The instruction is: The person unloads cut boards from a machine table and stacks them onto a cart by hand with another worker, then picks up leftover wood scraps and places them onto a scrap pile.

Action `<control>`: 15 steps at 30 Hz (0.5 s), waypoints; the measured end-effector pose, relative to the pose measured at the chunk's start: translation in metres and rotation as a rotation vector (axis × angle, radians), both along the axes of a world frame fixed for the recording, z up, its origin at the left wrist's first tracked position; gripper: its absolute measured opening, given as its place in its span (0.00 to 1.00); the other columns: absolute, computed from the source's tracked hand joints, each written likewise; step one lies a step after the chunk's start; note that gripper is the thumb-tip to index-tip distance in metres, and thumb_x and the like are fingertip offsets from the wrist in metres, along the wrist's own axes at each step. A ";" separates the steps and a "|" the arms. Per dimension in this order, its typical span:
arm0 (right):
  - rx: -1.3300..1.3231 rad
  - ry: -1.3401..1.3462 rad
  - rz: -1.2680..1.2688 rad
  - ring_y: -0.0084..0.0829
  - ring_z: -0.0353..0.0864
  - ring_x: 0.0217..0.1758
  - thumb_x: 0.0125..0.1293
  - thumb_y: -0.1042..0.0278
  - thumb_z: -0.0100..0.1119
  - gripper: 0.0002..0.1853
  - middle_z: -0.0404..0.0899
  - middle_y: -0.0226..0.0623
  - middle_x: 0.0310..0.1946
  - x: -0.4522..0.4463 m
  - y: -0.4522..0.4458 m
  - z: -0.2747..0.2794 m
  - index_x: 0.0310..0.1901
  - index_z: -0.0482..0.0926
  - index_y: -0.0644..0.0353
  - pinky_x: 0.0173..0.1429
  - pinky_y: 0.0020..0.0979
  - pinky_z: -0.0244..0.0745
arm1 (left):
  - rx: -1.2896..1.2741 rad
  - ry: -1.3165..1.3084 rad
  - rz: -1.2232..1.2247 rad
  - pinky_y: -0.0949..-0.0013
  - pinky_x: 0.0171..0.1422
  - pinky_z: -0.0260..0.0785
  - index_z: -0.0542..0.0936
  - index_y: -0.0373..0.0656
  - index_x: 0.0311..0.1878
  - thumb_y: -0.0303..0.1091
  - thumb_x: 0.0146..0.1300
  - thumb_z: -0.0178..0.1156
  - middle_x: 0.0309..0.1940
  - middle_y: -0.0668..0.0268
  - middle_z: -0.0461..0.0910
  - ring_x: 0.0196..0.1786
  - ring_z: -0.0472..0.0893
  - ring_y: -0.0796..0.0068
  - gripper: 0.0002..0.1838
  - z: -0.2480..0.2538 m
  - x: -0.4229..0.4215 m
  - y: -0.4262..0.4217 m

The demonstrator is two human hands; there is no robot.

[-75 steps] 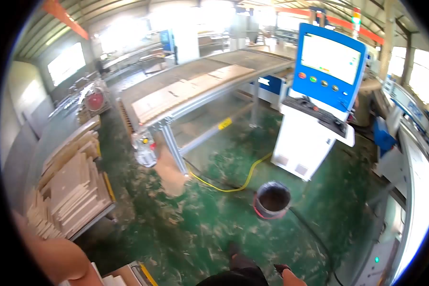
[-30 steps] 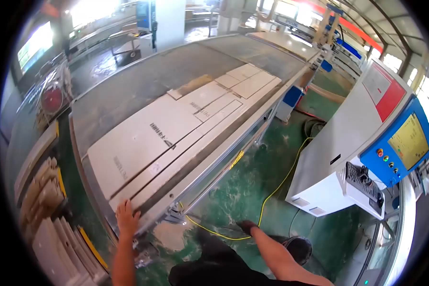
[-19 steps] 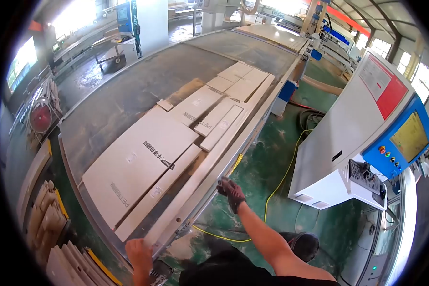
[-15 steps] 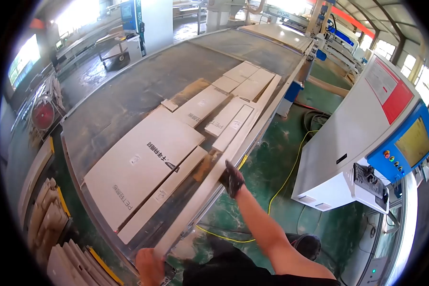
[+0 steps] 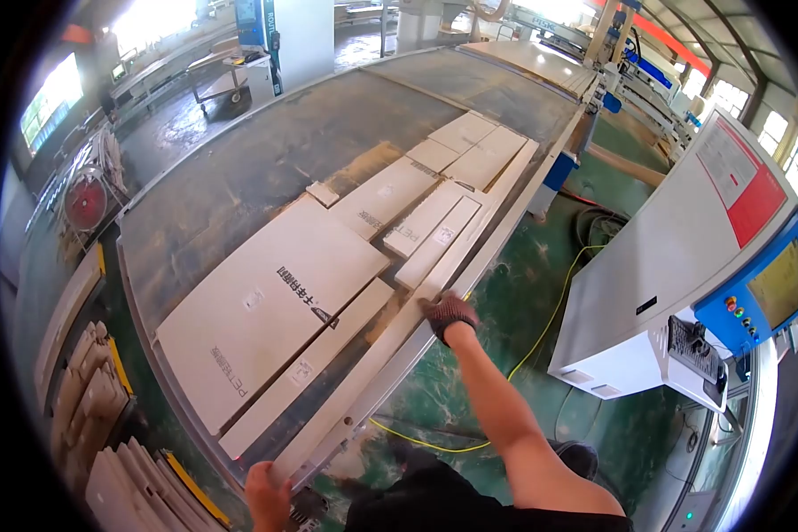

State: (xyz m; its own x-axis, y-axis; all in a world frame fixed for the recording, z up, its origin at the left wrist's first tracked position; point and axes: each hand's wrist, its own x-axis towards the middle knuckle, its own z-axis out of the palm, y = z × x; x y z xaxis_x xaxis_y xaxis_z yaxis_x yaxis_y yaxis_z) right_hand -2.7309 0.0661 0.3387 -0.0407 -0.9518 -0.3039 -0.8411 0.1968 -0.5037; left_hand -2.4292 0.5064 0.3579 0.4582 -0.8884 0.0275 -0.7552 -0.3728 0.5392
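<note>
A long, narrow pale board strip (image 5: 355, 390) runs along the near right edge of the dark machine table (image 5: 230, 168). My left hand (image 5: 268, 496), which looks bare, is closed around the strip's near end. Farther up, my right hand (image 5: 449, 316), in a dark knitted glove, grips the strip's outer edge with the thumb side on top. Beside the strip lie a narrow labelled panel (image 5: 328, 355) and a large printed panel (image 5: 266, 310). Smaller cut panels (image 5: 434, 235) lie beyond them, close to the strip's far part.
A control cabinet (image 5: 665, 248) with a screen and keyboard stands at the right. A yellow cable (image 5: 545, 341) crosses the green floor. Stacked boards (image 5: 89, 390) stand at the lower left, near a red round fan (image 5: 87, 199). A small offcut (image 5: 323, 193) lies on the table.
The strip has shifted inward toward the panels, exposing more of the table's metal edge. My right hand has turned and now shows its back over the strip's edge. The view has shifted slightly.
</note>
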 end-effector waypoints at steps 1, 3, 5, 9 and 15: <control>-0.144 0.116 -0.121 0.58 0.84 0.58 0.68 0.42 0.65 0.29 0.84 0.54 0.57 0.000 0.014 0.039 0.57 0.82 0.62 0.65 0.46 0.80 | 0.002 0.001 0.007 0.54 0.62 0.73 0.79 0.36 0.52 0.24 0.48 0.78 0.50 0.49 0.81 0.55 0.80 0.44 0.27 -0.001 -0.001 0.003; -0.627 0.041 0.005 0.55 0.79 0.68 0.66 0.38 0.65 0.38 0.81 0.52 0.62 -0.006 -0.003 0.030 0.68 0.75 0.60 0.72 0.50 0.73 | 0.041 -0.004 -0.012 0.54 0.63 0.72 0.79 0.35 0.52 0.24 0.48 0.78 0.50 0.49 0.81 0.56 0.80 0.43 0.27 -0.004 -0.002 0.006; -0.831 0.106 0.209 0.52 0.65 0.79 0.66 0.31 0.61 0.41 0.75 0.50 0.69 0.002 -0.039 -0.007 0.67 0.77 0.61 0.81 0.50 0.58 | 0.049 -0.040 -0.015 0.55 0.62 0.73 0.80 0.35 0.51 0.25 0.48 0.78 0.49 0.49 0.82 0.54 0.81 0.44 0.26 -0.009 -0.003 0.006; -0.247 0.467 0.476 0.44 0.57 0.85 0.65 0.21 0.50 0.45 0.76 0.42 0.71 0.013 -0.076 -0.023 0.63 0.83 0.56 0.84 0.53 0.42 | 0.106 -0.078 -0.070 0.49 0.61 0.74 0.80 0.38 0.58 0.36 0.61 0.72 0.52 0.49 0.82 0.56 0.81 0.42 0.24 -0.005 -0.002 0.004; -0.553 0.160 0.161 0.46 0.62 0.82 0.60 0.35 0.66 0.40 0.77 0.47 0.69 0.004 -0.091 -0.016 0.66 0.80 0.57 0.83 0.47 0.53 | 0.274 0.011 -0.044 0.46 0.65 0.72 0.79 0.37 0.64 0.40 0.67 0.69 0.55 0.46 0.82 0.60 0.79 0.41 0.26 0.057 -0.017 -0.006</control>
State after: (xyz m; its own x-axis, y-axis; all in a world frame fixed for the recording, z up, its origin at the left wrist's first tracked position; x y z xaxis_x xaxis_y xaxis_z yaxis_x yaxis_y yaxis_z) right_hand -2.7271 -0.0247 0.3224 0.1128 -0.9651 0.2363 -0.9126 -0.1947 -0.3595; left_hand -2.4458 0.5008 0.4150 0.4176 -0.8813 -0.2212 -0.7688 -0.4725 0.4310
